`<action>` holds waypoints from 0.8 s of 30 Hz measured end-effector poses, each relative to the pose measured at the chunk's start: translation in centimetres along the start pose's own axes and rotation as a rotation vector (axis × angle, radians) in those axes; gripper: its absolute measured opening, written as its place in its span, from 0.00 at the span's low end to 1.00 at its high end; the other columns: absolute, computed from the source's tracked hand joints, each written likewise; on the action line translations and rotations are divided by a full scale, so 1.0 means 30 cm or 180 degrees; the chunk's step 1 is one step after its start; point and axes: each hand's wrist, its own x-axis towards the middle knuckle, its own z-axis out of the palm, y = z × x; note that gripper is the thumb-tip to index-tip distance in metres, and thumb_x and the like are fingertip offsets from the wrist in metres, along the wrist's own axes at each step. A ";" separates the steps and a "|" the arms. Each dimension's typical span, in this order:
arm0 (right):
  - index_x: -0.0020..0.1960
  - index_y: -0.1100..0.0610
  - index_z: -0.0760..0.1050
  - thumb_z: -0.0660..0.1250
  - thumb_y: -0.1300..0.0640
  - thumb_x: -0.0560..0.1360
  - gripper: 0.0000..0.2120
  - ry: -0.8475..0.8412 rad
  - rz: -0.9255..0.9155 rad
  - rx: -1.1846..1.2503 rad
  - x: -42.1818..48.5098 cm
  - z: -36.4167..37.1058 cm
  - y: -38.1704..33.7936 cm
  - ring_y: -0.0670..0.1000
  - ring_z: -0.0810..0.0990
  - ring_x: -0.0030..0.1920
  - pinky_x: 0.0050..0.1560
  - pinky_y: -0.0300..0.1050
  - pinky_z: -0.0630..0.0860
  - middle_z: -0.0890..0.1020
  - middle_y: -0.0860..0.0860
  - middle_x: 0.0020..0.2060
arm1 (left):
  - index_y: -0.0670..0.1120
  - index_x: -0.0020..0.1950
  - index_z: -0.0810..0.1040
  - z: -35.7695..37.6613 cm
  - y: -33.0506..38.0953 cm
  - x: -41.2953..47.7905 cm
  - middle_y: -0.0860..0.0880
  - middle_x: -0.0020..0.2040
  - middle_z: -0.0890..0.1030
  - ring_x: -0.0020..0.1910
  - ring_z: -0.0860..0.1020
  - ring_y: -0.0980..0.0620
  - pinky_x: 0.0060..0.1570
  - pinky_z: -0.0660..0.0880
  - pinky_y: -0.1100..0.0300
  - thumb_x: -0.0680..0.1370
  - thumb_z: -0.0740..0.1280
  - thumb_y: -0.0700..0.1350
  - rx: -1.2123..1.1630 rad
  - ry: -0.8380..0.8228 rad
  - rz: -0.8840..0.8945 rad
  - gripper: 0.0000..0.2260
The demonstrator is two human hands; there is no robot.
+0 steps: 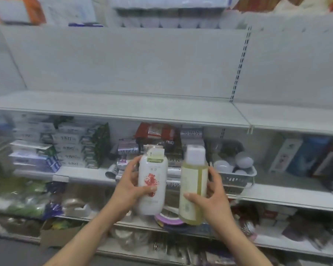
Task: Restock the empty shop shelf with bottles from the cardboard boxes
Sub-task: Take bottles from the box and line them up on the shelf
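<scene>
My left hand (130, 186) grips a white bottle (152, 181) with a red flower print and a pale green neck label. A yellow-green bottle (194, 186) with a white cap is held upright by my right hand (212, 196), fingers curled round its side. Both bottles hang side by side in front of the stocked middle shelves. Above them runs the bare white shelf (123, 110), with nothing standing on it. The view is blurred by motion.
Stacked toothpaste boxes (46, 148) fill the shelf at the left. A white basket of light bulbs (236, 175) sits right of the bottles. Red packets (156, 133) lie behind them. A cardboard box (60, 234) stands low at the left. Boxed goods (304, 156) line the right.
</scene>
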 end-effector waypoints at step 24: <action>0.75 0.41 0.67 0.87 0.55 0.64 0.46 0.0658 -0.0688 -0.0328 0.693 0.227 -0.645 0.43 0.86 0.51 0.52 0.49 0.85 0.83 0.45 0.60 | 0.73 0.70 0.70 -0.307 0.684 0.660 0.52 0.58 0.87 0.56 0.87 0.48 0.54 0.86 0.41 0.65 0.87 0.46 0.0074 0.0089 0.1142 0.42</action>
